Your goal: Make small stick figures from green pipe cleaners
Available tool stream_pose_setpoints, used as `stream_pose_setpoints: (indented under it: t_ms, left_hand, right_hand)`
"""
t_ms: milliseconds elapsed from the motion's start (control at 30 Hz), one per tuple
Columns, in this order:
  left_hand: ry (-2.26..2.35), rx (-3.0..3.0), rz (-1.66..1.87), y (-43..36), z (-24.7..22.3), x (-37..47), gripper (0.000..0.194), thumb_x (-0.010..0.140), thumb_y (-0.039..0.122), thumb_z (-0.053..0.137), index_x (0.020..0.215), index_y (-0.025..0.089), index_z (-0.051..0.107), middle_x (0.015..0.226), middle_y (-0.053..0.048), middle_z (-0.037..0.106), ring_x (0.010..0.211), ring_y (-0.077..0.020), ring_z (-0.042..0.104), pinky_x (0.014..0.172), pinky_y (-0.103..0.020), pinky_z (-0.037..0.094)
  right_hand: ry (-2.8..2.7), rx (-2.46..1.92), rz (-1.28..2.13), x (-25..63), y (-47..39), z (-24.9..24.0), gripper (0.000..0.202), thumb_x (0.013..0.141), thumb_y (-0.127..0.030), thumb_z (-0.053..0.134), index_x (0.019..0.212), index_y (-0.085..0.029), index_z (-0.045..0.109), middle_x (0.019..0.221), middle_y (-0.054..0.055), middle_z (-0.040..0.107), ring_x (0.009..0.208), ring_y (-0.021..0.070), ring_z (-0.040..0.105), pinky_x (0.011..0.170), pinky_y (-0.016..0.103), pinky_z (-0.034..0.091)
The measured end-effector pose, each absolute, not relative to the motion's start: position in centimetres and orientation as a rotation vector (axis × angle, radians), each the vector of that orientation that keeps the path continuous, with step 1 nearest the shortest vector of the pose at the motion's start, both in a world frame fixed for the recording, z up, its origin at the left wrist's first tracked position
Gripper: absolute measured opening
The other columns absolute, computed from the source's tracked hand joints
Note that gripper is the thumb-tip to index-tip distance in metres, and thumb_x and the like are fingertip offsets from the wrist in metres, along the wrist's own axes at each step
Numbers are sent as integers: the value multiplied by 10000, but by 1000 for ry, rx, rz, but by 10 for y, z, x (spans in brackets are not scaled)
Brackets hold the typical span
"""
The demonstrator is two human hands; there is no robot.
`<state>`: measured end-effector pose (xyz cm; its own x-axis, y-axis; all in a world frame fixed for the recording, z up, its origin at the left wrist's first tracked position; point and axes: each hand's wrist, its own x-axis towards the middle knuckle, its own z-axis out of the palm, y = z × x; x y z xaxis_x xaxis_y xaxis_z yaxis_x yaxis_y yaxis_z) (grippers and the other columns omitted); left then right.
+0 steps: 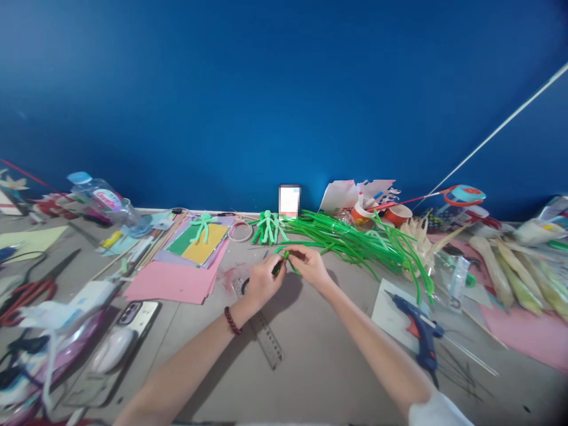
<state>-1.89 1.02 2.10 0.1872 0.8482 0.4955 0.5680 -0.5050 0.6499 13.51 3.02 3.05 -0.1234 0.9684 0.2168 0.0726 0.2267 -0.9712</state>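
Observation:
Both my hands meet over the middle of the table, fingers pinched around a green pipe cleaner point(286, 255). My left hand point(265, 278), with a dark red bead bracelet point(233, 320) at its wrist, grips it from the left. From the right, my right hand point(310, 266) pinches the same piece; the fingers hide part of it. Beneath my left hand lies a clear ruler point(266, 341). Just beyond stand several small light-green pipe cleaner figures point(268, 228). A heap of loose green pipe cleaners point(337, 234) spreads to the right.
Pink paper sheets point(173, 284) and another green figure point(203, 227) lie left, near a tape roll point(240, 231). A blue glue gun point(415, 325) rests at right. Further left are a phone point(139, 313), a mouse point(114, 350), red-handled scissors point(31, 294) and a plastic bottle point(104, 198).

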Motion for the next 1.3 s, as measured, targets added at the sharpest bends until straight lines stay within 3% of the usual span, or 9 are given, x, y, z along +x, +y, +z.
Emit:
stream_pose_setpoints:
  t_ms: [167, 400, 500, 633, 833, 1067, 1300]
  left_hand:
    - [1366, 2231, 1192, 11, 20, -21, 115, 820, 197, 517, 836, 204, 630, 771, -46, 649, 637, -152, 580, 582, -227, 389]
    - [1370, 2192, 1210, 9, 24, -19, 100, 813, 197, 526, 798, 196, 624, 758, -46, 646, 633, -152, 581, 588, -237, 397]
    - [1275, 1923, 1252, 10, 27, -16, 103, 818, 244, 543, 764, 188, 611, 709, -30, 631, 633, -149, 575, 604, -243, 417]
    - [994, 1309, 1079, 16, 34, -10, 239, 806, 375, 563, 712, 159, 601, 566, -7, 582, 484, -125, 523, 506, -242, 412]
    - [778, 804, 888, 19, 44, -9, 262, 675, 372, 717, 686, 123, 635, 596, -22, 610, 503, -111, 537, 524, -233, 435]
    - [747, 815, 1003, 16, 44, -10, 250, 672, 339, 745, 636, 128, 615, 595, -1, 583, 502, -81, 489, 512, -216, 378]
    - [845, 997, 1253, 0, 70, -6, 237, 663, 366, 748, 705, 156, 645, 593, 15, 587, 494, -77, 486, 501, -207, 381]
  right_hand:
    - [-1492, -1116, 924, 134, 26, 36, 194, 727, -208, 596, 847, -244, 744, 847, 27, 724, 731, 186, 650, 769, 329, 514]
    - [-1454, -1104, 862, 133, 22, 31, 169, 753, -255, 639, 858, -299, 763, 901, 21, 739, 858, 242, 662, 865, 382, 490]
    - [-1468, -1107, 809, 133, 22, 30, 192, 781, -248, 612, 889, -297, 762, 917, 23, 737, 800, 215, 661, 788, 343, 508]
    - [-1476, -1063, 770, 135, 24, 32, 207, 800, -233, 582, 907, -280, 752, 904, 24, 725, 799, 182, 651, 764, 300, 505]
    - [-1362, -993, 1031, 136, 25, 32, 218, 820, -272, 552, 957, -207, 708, 702, 3, 644, 517, 119, 595, 603, 272, 514]
    - [-1474, -944, 981, 142, 25, 43, 199, 821, -307, 583, 946, -199, 694, 872, 47, 696, 735, 169, 649, 726, 305, 527]
    - [-1588, -851, 811, 141, 9, 71, 207, 818, -194, 553, 998, -205, 655, 954, 55, 694, 865, 172, 656, 811, 311, 518]
